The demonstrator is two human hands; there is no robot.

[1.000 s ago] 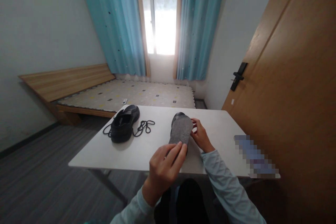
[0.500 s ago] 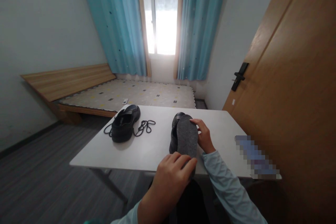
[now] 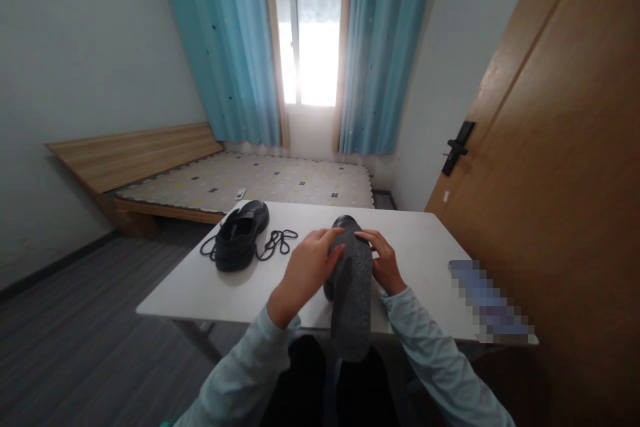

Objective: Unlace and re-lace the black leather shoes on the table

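A grey insole (image 3: 351, 307) lies lengthwise over a black shoe (image 3: 345, 220), most of which it hides. The near end of the insole hangs past the table's front edge. My left hand (image 3: 314, 260) grips the insole's left side near its far end, thumb on top. On the opposite side, my right hand (image 3: 385, 260) pinches the edge with its fingertips. To the left stands a second black shoe (image 3: 239, 240), opening up, apart from both hands. A tangled black shoelace (image 3: 277, 242) lies beside it.
The white table (image 3: 190, 300) holds a blurred-out flat blue item (image 3: 490, 297) at its right edge. Behind the table is a bed (image 3: 295, 180) with a small white device (image 3: 241, 194) on it. A wooden door (image 3: 550, 147) stands at the right.
My left hand has moved from the insole's near end forward to its far left side. The insole's near end now shows. My right hand stays on the right edge.
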